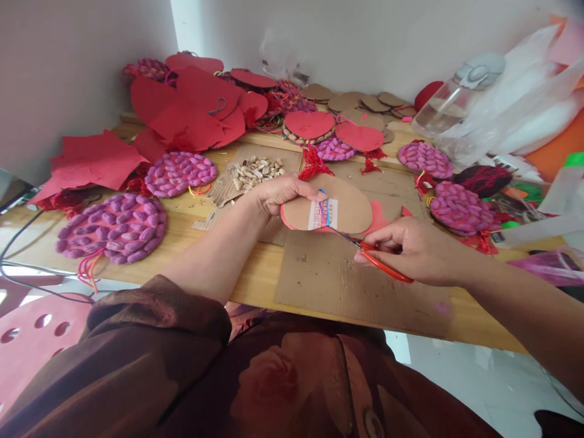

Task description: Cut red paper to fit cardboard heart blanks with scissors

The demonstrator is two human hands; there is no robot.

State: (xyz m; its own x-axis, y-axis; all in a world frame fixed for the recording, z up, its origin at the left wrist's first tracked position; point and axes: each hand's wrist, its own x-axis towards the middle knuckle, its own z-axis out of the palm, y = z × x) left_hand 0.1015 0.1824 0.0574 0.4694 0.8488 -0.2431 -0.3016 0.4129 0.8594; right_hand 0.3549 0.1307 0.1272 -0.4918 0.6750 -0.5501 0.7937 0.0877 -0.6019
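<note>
My left hand (278,193) is closed on the left edge of a heart-shaped cardboard piece (349,210), held just above the wooden table (205,222). Red felt (381,214) shows under the cardboard along its lower right edge, and a taped patch with coloured threads (323,214) sits in its middle. My right hand (413,249) grips red-handled scissors (376,258). Their blades point up-left and meet the heart's lower edge.
A flat cardboard sheet (337,280) lies under my hands. Purple-beaded hearts (114,228) and red felt hearts (196,109) cover the left and back. Light chips (253,171) are piled behind my left hand. A clear bottle (449,100) and plastic bags (529,103) stand at the right.
</note>
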